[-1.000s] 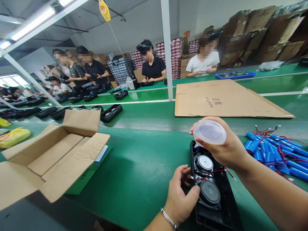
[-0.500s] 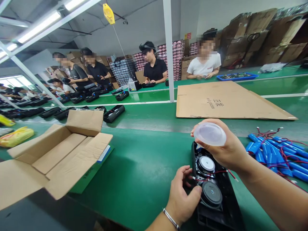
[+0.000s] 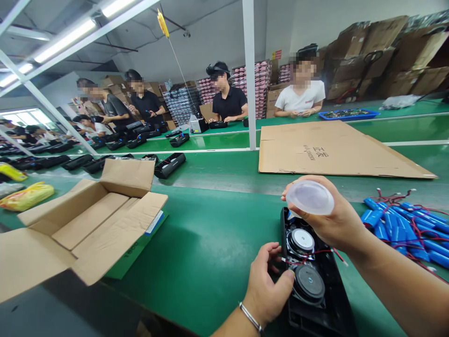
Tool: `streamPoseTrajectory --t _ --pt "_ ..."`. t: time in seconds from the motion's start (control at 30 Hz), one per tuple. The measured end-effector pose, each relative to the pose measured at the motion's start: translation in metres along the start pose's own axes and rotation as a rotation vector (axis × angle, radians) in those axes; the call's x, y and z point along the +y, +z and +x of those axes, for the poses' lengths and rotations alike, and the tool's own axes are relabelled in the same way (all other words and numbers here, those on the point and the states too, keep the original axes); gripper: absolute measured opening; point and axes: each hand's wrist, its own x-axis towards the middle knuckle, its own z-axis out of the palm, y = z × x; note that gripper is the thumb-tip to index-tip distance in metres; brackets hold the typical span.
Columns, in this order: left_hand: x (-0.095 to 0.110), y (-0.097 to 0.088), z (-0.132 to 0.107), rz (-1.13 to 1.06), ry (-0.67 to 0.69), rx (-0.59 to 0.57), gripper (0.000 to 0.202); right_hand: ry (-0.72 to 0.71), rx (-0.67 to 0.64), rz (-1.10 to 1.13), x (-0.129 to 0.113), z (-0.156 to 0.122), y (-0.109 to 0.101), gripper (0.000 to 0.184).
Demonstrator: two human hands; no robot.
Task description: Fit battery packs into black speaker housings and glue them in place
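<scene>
A long black speaker housing (image 3: 326, 304) lies on the green table (image 3: 217, 234) in front of me, with two round speaker drivers (image 3: 300, 239) and thin red wires showing inside. My left hand (image 3: 268, 285) grips the housing's left edge, fingers curled over it beside the nearer driver. My right hand (image 3: 335, 217) hovers above the housing's far end and holds a round translucent white plastic piece (image 3: 309, 197) between fingers and thumb.
An open cardboard box (image 3: 84, 224) sits at the left. A flat cardboard sheet (image 3: 333, 150) lies beyond. Blue battery cells with red wires (image 3: 403, 222) are heaped at the right. Several people work across the belt among black housings (image 3: 170, 164). A white post (image 3: 250, 75) stands mid-table.
The view has shifted slightly; both hands hold nearly the same pose, with the right hand and white piece a little lower and to the right.
</scene>
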Motion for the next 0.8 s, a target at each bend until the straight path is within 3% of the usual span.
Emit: streamPoseTrajectory --t 0.33,0.8 --pt "0.0062 -0.0002 0.0023 0.07 -0.051 0.048 0.03 0.006 0.059 0.056 0.0034 -0.0062 -0.0037 0.041" --pt "0.0054 0.0014 0.0043 0.054 -0.061 0.075 0.03 -0.078 0.102 0.134 0.0064 -0.0063 -0.0102 0.037"
